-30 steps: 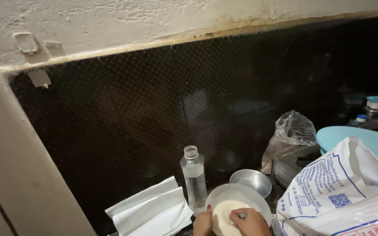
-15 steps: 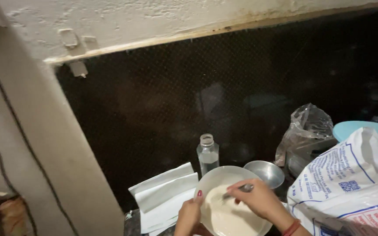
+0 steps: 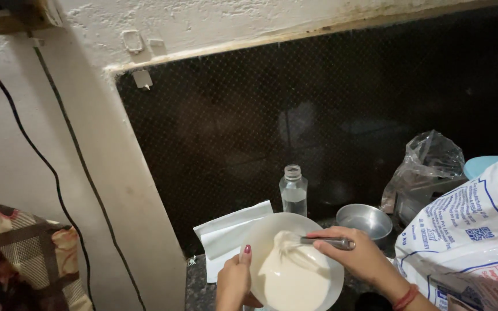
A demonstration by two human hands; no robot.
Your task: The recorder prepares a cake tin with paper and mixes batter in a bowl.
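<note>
Two hands, left hand (image 3: 233, 282) gripping bowl (image 3: 266, 230), right hand (image 3: 357, 258) holding whisk (image 3: 318, 241)

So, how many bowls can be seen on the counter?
2. The white bowl of batter sits tilted between both hands, and the small steel bowl stands behind the right hand. Others may be hidden behind the sack.
</note>
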